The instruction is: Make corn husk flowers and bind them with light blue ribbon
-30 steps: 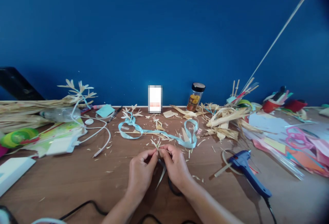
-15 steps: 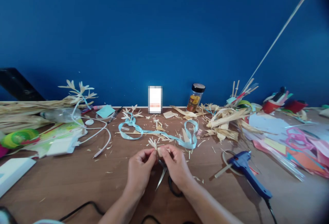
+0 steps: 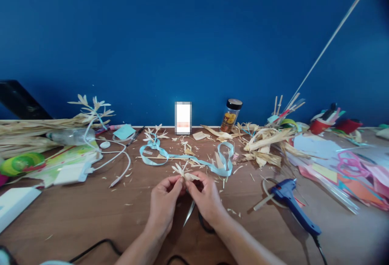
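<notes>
The little cream, husk-like flower (image 3: 182,173) is pinched between left hand (image 3: 164,204) and right hand (image 3: 208,201), narrow petals (image 3: 178,169) fanning upward, a wider strip (image 3: 192,177) poking out rightward.

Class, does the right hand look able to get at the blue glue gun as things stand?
Probably yes, after releasing the pale strip: nothing tall stands between the right hand and the glue gun.

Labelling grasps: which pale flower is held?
The frontmost flower, at the fingertips of the left hand and right hand; other flowers sit farther back, untouched.
</notes>
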Available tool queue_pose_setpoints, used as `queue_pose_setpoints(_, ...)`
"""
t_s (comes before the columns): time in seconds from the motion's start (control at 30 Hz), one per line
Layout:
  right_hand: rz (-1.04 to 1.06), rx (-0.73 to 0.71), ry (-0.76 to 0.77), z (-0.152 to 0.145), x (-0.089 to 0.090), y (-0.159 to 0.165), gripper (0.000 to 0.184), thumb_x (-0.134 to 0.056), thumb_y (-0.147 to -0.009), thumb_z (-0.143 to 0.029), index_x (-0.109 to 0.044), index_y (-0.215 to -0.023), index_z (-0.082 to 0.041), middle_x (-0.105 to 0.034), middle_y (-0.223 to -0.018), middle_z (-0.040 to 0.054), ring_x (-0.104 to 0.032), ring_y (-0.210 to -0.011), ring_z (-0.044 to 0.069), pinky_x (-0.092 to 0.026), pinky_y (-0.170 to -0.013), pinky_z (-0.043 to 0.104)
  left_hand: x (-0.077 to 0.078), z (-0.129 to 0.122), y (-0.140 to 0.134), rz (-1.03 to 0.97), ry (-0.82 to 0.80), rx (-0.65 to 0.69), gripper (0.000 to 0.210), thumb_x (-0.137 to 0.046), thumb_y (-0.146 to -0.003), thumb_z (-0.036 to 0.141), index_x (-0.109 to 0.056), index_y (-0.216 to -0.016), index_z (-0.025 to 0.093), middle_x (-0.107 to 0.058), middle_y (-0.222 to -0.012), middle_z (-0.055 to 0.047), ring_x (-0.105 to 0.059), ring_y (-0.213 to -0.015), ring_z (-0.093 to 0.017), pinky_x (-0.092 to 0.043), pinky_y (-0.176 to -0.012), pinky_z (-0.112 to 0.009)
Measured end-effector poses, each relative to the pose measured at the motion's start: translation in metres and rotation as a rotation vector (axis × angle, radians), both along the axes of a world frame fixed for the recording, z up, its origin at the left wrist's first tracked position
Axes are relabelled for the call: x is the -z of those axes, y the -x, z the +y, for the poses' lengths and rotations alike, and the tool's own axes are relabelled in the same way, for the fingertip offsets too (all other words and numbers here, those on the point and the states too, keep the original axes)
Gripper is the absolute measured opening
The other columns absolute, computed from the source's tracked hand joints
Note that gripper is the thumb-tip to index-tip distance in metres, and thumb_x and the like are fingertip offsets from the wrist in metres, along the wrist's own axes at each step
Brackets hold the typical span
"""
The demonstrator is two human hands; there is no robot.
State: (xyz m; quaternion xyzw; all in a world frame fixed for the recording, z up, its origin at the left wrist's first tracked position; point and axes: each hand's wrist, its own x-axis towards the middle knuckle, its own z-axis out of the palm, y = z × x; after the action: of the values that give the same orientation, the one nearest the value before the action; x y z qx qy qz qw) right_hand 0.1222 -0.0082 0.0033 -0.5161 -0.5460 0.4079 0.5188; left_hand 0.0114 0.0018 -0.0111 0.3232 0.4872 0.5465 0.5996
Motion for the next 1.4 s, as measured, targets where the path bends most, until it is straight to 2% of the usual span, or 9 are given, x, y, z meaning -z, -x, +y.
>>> queue_pose_setpoints(0.17, -0.022, 0.034, -0.015, 0.0005, 0.0036, 0.0008, 0.010, -0.052, -0.078, -0.024, -0.059, -0.079, -0.017, -0.062, -0.074, 0.0014, -0.055, -0.067, 0.015, -0.044, -0.062, 0.024, 0.0004, -0.0007, -0.0011, 0.016, -0.027, 0.019, 0.026, -0.070, -0.061, 0.032, -0.066, -0.078, 0.013, -0.067, -0.066, -0.003, -0.059, -0.058, -0.012, -0.046, -0.060, -0.024)
queue_pose_setpoints(0.37, -0.010, 0.047, 0.000, 0.0023, 0.0049, 0.0009, 0.011, -0.051, -0.078, -0.027, -0.057, -0.077, -0.017, -0.060, -0.067, -0.0011, -0.053, -0.061, 0.013, -0.042, -0.057, 0.021, 0.0002, -0.0013, -0.0010, 0.088, -0.032, 0.007, 0.027, -0.070, -0.060, 0.034, -0.067, -0.079, 0.014, -0.065, -0.065, -0.001, -0.054, -0.052, -0.009, -0.042, -0.050, -0.019)
queue_pose_setpoints(0.6, -0.010, 0.057, 0.029, 0.0004, 0.0044, 0.0021, 0.014, -0.052, -0.078, -0.028, -0.057, -0.080, -0.016, -0.062, -0.068, 0.0010, -0.055, -0.060, 0.014, -0.044, -0.056, 0.023, -0.0008, -0.0001, -0.0003, 0.097, -0.032, 0.048, 0.026, -0.068, -0.063, 0.033, -0.065, -0.078, 0.012, -0.064, -0.063, -0.001, -0.053, -0.053, -0.010, -0.041, -0.050, -0.019)
queue_pose_setpoints(0.87, 0.054, 0.078, 0.050, 0.0022, 0.0036, 0.0022, 0.010, -0.055, -0.074, -0.027, -0.057, -0.075, -0.017, -0.061, -0.063, -0.0004, -0.056, -0.058, 0.014, -0.045, -0.055, 0.023, 0.0002, -0.0006, -0.0017, 0.008, -0.019, 0.055, 0.024, -0.070, -0.061, 0.031, -0.065, -0.075, 0.012, -0.066, -0.065, -0.003, -0.058, -0.057, -0.012, -0.045, -0.057, -0.022)
queue_pose_setpoints(1.03, 0.067, 0.090, 0.026, 0.0018, 0.0057, 0.0033, 0.012, -0.054, -0.076, -0.027, -0.058, -0.078, -0.017, -0.064, -0.067, 0.0008, -0.057, -0.062, 0.015, -0.046, -0.057, 0.023, -0.0014, -0.0006, -0.0021, -0.005, -0.020, 0.027, 0.021, -0.071, -0.060, 0.029, -0.065, -0.072, 0.012, -0.062, -0.058, 0.000, -0.053, -0.051, -0.009, -0.042, -0.051, -0.019)
queue_pose_setpoints(1.23, -0.026, 0.127, -0.015, 0.0003, 0.0041, 0.0021, 0.014, -0.054, -0.076, -0.026, -0.063, -0.080, -0.017, -0.067, -0.072, 0.0027, -0.059, -0.065, 0.017, -0.047, -0.061, 0.025, -0.0022, -0.0010, -0.0008, 0.065, -0.047, 0.032, 0.021, -0.070, -0.060, 0.031, -0.066, -0.070, 0.013, -0.061, -0.055, 0.001, -0.051, -0.050, -0.009, -0.040, -0.049, -0.019)
queue_pose_setpoints(1.4, -0.016, 0.132, 0.009, 0.0009, 0.0070, 0.0012, 0.015, -0.054, -0.076, -0.029, -0.061, -0.081, -0.016, -0.065, -0.069, 0.0029, -0.058, -0.064, 0.017, -0.047, -0.059, 0.026, -0.0015, -0.0006, -0.0011, 0.132, -0.072, 0.027, 0.023, -0.071, -0.059, 0.032, -0.067, -0.072, 0.014, -0.065, -0.063, -0.001, -0.055, -0.055, -0.011, -0.044, -0.053, -0.021)
